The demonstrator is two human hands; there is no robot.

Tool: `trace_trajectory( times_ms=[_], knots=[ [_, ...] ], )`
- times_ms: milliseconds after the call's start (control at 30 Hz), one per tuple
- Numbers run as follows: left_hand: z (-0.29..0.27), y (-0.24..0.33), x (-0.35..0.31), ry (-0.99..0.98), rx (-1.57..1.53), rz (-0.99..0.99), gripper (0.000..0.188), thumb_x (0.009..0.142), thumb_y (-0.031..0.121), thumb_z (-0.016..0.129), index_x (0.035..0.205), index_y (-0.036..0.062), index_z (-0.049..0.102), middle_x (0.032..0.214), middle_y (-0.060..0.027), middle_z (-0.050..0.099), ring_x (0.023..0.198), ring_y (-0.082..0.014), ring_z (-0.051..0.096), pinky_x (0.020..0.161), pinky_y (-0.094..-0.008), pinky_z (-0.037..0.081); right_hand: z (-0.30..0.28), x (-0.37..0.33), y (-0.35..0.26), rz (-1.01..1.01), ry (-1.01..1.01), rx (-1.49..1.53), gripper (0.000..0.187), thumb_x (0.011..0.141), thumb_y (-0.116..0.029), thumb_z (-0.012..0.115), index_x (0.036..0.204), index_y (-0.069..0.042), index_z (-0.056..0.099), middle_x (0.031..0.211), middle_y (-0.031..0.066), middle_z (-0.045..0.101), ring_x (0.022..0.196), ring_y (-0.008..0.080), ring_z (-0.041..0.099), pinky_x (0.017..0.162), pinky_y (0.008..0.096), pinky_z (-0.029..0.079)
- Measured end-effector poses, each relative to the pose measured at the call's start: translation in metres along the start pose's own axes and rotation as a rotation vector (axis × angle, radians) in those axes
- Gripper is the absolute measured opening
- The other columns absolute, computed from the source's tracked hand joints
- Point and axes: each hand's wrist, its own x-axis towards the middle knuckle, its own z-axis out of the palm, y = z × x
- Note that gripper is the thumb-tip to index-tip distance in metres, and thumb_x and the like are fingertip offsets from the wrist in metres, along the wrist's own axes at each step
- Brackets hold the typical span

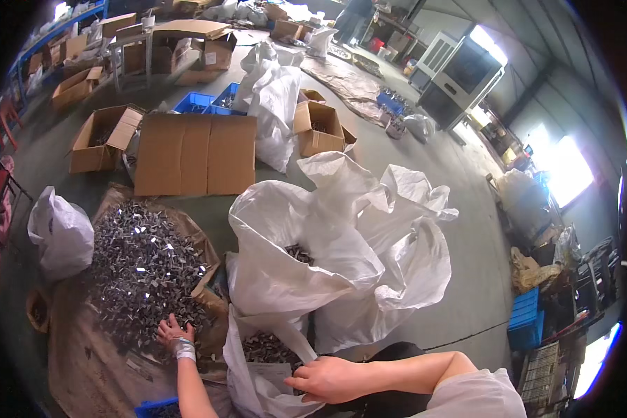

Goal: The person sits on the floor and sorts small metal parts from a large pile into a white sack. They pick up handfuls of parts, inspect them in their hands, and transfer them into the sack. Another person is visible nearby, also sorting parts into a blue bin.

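A heap of small grey metal pieces (146,272) lies on a brown ground sheet (94,369) at the left. My left hand (174,334), with a whitish wrap around its wrist, rests at the heap's near edge, fingers apart and touching the pieces. In front of me stands a white woven sack (247,390) with its mouth spread and similar dark pieces (268,348) inside. My right hand (331,380) is closed on the rim of this sack, at its right side; the fingertips are partly hidden.
Larger white sacks (285,272) stand just beyond, one with metal pieces inside. A cardboard sheet (195,155) stands behind the heap, near open cartons (320,129) and blue bins (195,102). A white bag (59,233) sits left; blue crates (524,317) stand right.
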Motion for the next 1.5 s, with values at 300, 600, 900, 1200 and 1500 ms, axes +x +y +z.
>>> trace_trajectory(
  times_ms=[300,600,900,1200,1500],
  knots=[
    [-0.001,0.007,-0.004,-0.015,0.032,-0.046,0.06,0.066,0.037,0.072,0.117,0.019,0.046,0.113,-0.0097,0.045,0.112,-0.0312,0.042,0.088,-0.0515,0.039,-0.001,-0.002,-0.003,-0.004,-0.088,-0.048,0.052,0.084,-0.029,0.06,0.126,-0.001,0.046,0.094,0.0113,0.055,0.085,0.0295,0.058,0.075,0.0384,0.047],
    [0.0,0.0,-0.004,-0.078,-0.175,0.004,0.045,0.071,0.024,0.066,0.111,0.0132,0.047,0.105,-0.0122,0.044,0.097,-0.0335,0.053,0.079,-0.0451,0.047,0.001,-0.004,-0.005,0.018,-0.121,-0.086,0.053,0.081,-0.029,0.063,0.124,-0.002,0.049,0.09,0.0094,0.055,0.083,0.0257,0.059,0.07,0.0364,0.048],
    [0.055,-0.016,0.005,0.182,-0.453,-0.038,0.028,0.067,0.004,0.062,0.093,0.0053,0.053,0.09,-0.0119,0.05,0.08,-0.0325,0.058,0.066,-0.0416,0.049,0.002,-0.006,-0.005,0.035,-0.134,-0.073,0.052,0.081,-0.03,0.064,0.123,-0.003,0.049,0.091,0.0106,0.056,0.083,0.027,0.059,0.069,0.0378,0.049],
    [0.003,-0.054,0.029,-0.53,-2.773,-0.96,0.012,0.082,0.012,0.056,0.09,0.0045,0.06,0.074,-0.0047,0.057,0.052,-0.0113,0.045,0.035,-0.0209,0.028,0.002,-0.003,-0.011,0.032,-0.129,-0.022,0.04,0.08,-0.027,0.064,0.107,-0.001,0.05,0.089,0.016,0.059,0.086,0.0355,0.061,0.07,0.0453,0.049],
    [-0.1,0.012,-0.005,-0.112,-3.047,-0.573,0.024,0.088,0.023,0.054,0.099,0.0031,0.061,0.082,-0.0053,0.054,0.072,-0.0192,0.048,0.066,-0.0362,0.044,0.018,-0.003,-0.007,0.024,-0.132,-0.063,0.04,0.079,-0.027,0.063,0.109,-0.003,0.051,0.087,0.0158,0.059,0.084,0.034,0.061,0.069,0.0442,0.05]
  ],
)
